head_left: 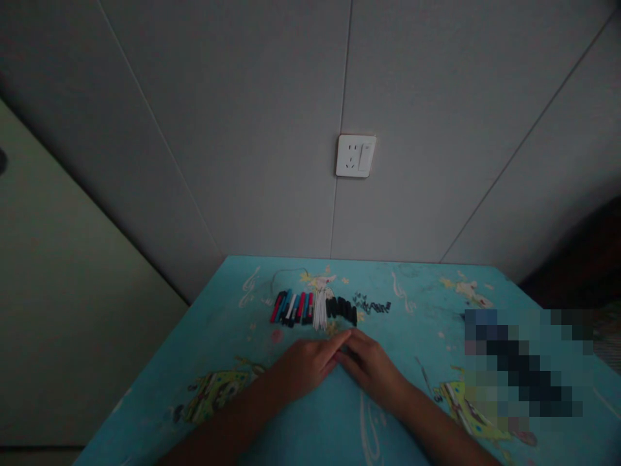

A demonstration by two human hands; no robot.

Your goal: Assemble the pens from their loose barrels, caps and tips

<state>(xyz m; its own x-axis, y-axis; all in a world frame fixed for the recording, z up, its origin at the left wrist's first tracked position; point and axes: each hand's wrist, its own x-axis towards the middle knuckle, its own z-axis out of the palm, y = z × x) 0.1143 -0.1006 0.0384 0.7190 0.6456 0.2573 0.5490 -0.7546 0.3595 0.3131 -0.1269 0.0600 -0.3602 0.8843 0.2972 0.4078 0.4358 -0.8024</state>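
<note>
My left hand [308,366] and my right hand [372,362] rest on the table with their fingertips touching. Fingers on both hands are stretched out, and I see nothing held in them; the undersides are hidden. Just beyond lies a row of pen parts. Red, blue, white and black marker-like barrels [294,307] form its left part. Several thin white sticks [320,310] lie side by side in the middle. Short black cap-like pieces [342,310] follow on the right, then a scatter of small dark pieces [376,305] too small to name.
A light blue cloth [194,343] with cartoon figures covers the table, which meets a grey panelled wall [272,162]. A white socket with a switch [356,156] is on that wall. At the right, a blurred-out dark long object [524,366] lies on the cloth.
</note>
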